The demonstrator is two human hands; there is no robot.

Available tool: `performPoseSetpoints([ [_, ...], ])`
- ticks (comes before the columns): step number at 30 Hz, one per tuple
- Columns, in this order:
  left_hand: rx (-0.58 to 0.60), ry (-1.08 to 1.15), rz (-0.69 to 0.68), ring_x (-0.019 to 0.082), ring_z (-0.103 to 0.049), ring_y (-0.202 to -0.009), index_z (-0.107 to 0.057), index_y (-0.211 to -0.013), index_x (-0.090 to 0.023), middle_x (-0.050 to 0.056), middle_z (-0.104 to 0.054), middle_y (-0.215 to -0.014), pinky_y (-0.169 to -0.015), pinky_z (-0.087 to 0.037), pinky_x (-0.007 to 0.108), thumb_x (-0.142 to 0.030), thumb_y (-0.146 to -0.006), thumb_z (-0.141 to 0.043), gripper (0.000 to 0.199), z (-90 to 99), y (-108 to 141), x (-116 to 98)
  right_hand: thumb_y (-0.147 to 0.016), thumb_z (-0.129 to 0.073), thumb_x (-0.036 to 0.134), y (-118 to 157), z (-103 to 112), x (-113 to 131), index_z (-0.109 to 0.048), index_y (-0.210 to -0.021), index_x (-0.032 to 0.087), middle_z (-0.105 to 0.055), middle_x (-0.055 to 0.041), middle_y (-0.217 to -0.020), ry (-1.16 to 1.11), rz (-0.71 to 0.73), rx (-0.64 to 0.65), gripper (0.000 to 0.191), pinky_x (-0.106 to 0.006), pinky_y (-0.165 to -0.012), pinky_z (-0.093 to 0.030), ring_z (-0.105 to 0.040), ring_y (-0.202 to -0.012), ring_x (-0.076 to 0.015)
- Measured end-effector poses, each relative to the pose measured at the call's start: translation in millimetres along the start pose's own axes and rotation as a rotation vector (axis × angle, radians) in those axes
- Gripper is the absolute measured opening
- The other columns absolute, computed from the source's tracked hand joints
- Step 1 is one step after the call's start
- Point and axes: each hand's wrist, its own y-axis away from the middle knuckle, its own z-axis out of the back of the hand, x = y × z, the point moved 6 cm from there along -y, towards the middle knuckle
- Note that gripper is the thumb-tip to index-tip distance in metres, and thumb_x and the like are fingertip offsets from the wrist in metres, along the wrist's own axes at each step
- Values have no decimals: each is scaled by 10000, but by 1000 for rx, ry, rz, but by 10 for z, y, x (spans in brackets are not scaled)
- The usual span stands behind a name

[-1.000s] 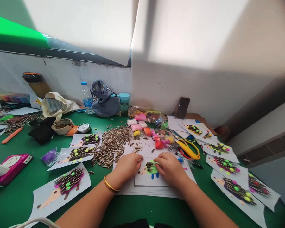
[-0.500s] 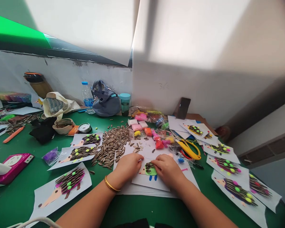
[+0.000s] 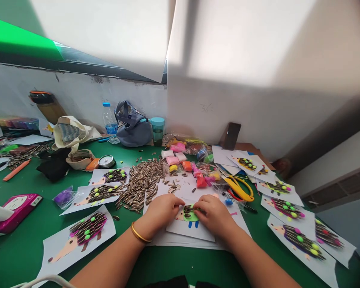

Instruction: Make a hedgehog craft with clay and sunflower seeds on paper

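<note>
A hedgehog picture point(image 3: 180, 229) lies on stacked white sheets in front of me, with a peach face, a green clay body point(image 3: 191, 216) and two blue legs. Several striped sunflower seeds point(image 3: 187, 211) are stuck into the green clay. My right hand point(image 3: 215, 214) pinches a sunflower seed at the body's right side. At the picture's upper left edge, my left hand point(image 3: 163, 211) has its fingers curled and thumb and forefinger together; whatever is between them is hidden. A big pile of sunflower seeds point(image 3: 142, 182) spreads just beyond the left hand.
Finished hedgehog pictures lie at the left point(image 3: 60, 246) and right point(image 3: 330, 264). Behind the sheets are bagged coloured clay pieces point(image 3: 171, 161) and yellow-handled scissors point(image 3: 238, 190). A blue bag point(image 3: 135, 132), a water bottle point(image 3: 110, 122), a cup point(image 3: 158, 132) and a phone point(image 3: 231, 136) stand along the wall.
My right fingertips have shifted slightly over the green body, and more of its seeds show. The left hand stays nearly where it was.
</note>
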Motion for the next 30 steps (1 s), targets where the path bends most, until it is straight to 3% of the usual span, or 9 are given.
performPoseSetpoints([
  [9, 29, -37, -32, 213, -666, -941, -735, -1096, -351, 22, -744, -1024, -792, -490, 274, -216, -850, -503, 364, -11, -1, -17, -847, -657, 173, -20, -7, 22, -724, -877, 220, -664, -35, -844, -10, 12, 0, 87, -299, -741, -409, -596, -817, -174],
  [22, 46, -44, -54, 216, -672, -917, -728, -1122, -353, 22, -755, -1008, -778, -492, 270, -184, -822, -509, 409, -14, 4, -6, -846, -553, 136, -14, 3, 43, -757, -925, 234, -667, -46, -821, -101, 2, -24, 240, -298, -721, -405, -584, -784, -172],
  [30, 45, -47, -69, 216, -672, -918, -729, -1123, -353, 22, -756, -1021, -767, -487, 274, -184, -823, -501, 413, 59, 63, -35, -839, -547, 141, -7, -6, 31, -762, -926, 232, -670, -54, -835, -130, -3, -33, 250, -313, -731, -404, -587, -799, -181],
])
